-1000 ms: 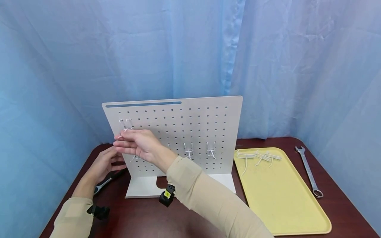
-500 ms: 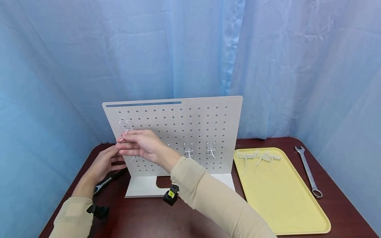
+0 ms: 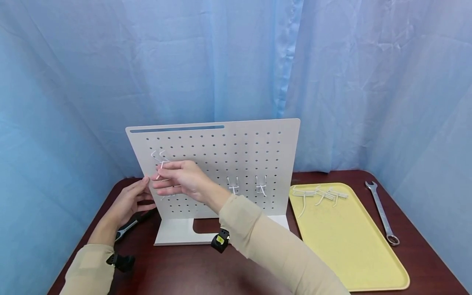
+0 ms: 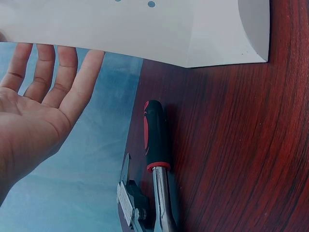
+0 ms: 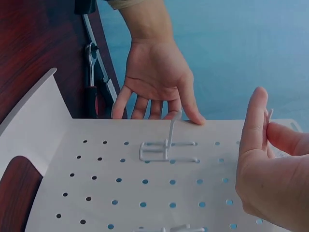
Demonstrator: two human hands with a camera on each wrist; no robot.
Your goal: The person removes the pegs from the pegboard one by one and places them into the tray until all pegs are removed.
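Note:
In the head view my right hand (image 3: 184, 178) pinches a white wire pegboard hook (image 3: 162, 163) between thumb and fingers, in front of the upper left of the white pegboard (image 3: 243, 207). The hook's two prongs tilt upward near the holes. My left hand (image 3: 127, 205) grips the board's left edge, thumb on the front face, fingers behind it, as the left wrist view shows. Below the right hand, another hook (image 5: 166, 150) sits in the board in the right wrist view. Two more hooks (image 3: 234, 187) hang further right.
A yellow tray (image 3: 350, 246) at the right carries several loose white hooks (image 3: 304, 194). Beyond it lies a combination wrench (image 3: 383, 213). Left of the board are a ratchet (image 4: 157, 135) with black-and-red handle and a dark metal tool (image 4: 128, 200). Blue curtains surround the table.
My right hand has drawn a little to the right with the hook, whose prongs have shifted right and now slant out from the board. My left hand stays at the edge.

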